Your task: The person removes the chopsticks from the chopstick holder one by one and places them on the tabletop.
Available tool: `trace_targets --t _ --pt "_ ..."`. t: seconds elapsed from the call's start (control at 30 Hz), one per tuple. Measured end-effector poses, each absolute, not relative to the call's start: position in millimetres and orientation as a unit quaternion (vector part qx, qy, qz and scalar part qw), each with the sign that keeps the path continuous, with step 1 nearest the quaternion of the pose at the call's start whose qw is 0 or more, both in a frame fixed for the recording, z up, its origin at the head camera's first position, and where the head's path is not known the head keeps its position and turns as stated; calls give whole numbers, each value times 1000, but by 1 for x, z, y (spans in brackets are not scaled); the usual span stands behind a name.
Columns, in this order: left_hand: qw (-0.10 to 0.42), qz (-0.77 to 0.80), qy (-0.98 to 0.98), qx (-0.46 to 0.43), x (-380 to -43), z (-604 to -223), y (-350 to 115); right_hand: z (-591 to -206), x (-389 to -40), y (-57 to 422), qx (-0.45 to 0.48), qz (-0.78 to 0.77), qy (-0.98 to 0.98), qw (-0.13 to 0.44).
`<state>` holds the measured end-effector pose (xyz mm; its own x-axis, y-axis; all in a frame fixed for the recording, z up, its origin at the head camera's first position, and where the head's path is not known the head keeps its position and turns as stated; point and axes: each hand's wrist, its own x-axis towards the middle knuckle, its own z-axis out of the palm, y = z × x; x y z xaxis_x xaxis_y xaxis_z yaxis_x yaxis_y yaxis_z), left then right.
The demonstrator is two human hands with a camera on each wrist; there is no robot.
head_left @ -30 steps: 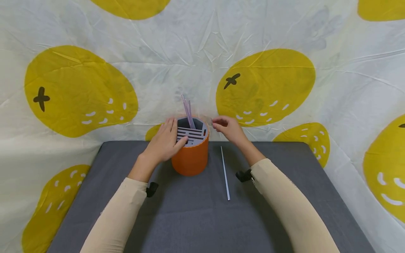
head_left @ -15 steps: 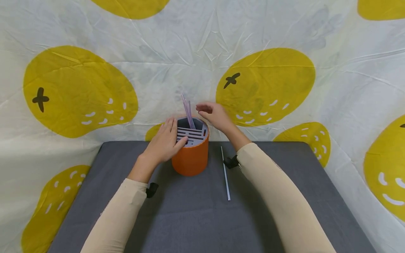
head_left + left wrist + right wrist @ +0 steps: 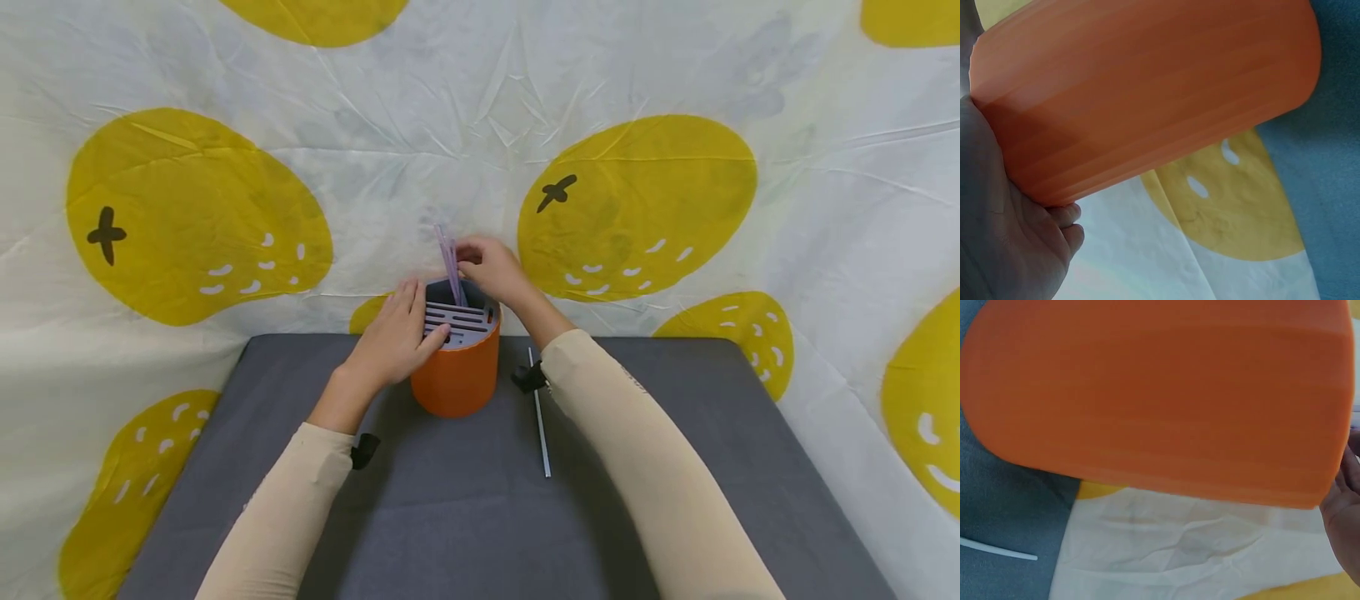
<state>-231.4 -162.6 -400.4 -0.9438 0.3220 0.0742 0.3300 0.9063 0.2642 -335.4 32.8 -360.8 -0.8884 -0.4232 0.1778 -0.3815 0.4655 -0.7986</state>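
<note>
An orange round holder with a grey slotted top stands upright near the table's back edge. Purple see-through straws lean in its dark rear compartment. My left hand rests on the holder's left rim, fingers straight, the thumb lying over the slotted top. Behind the right side of the rim, my right hand has its bent fingertips up against the straws; whether they pinch one is not clear. Both wrist views show the holder's orange wall large, with only part of each hand visible.
A thin pale straw-like stick lies on the grey table right of the holder, partly under the right wrist's black camera. A white cloth with yellow lemon-like shapes hangs close behind the table.
My right hand has moved left and up, from beside the holder's right rim to the straws. The left hand stays on the rim. The stick and holder have not moved.
</note>
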Motion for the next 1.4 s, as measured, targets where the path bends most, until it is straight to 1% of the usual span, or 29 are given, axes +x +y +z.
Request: trace_targets --t 0.73,0.97,1.4 --pt "18 -136 -976 -172 -230 -400 -162 -364 -330 30 -202 -448 870 -26" --pt "21 -132 -976 -169 -230 -401 -163 -361 -326 35 -203 -507 838 -25" --pt "15 -134 -977 -166 -229 -396 -162 -339 -318 58 -224 -626 745 -56"
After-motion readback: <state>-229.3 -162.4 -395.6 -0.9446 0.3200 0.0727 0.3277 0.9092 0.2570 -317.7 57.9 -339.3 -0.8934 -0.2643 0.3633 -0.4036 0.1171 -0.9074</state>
